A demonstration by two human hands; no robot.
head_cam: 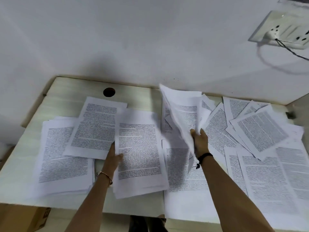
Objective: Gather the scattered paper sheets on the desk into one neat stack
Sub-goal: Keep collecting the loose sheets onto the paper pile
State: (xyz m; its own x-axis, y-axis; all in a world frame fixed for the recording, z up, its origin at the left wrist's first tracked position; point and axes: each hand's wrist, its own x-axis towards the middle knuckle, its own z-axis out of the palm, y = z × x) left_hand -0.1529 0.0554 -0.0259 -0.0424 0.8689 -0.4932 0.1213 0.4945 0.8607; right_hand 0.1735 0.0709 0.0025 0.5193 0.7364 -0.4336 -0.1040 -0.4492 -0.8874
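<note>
Printed paper sheets lie scattered over a pale wooden desk (66,87). My left hand (114,155) grips the left edge of a small pile of sheets (139,153) near the desk's middle, thumb on top. My right hand (199,140) pinches a bunch of lifted sheets (180,114) that stand curled and blurred above the desk. A thicker pile (64,158) lies at the left with one sheet (96,128) across it. Several loose overlapping sheets (260,131) cover the right side.
A round cable hole (109,92) sits near the desk's back edge. The white wall behind carries a socket plate (282,29) with a plugged cable at the upper right. A cardboard box (23,218) stands below the desk's front left.
</note>
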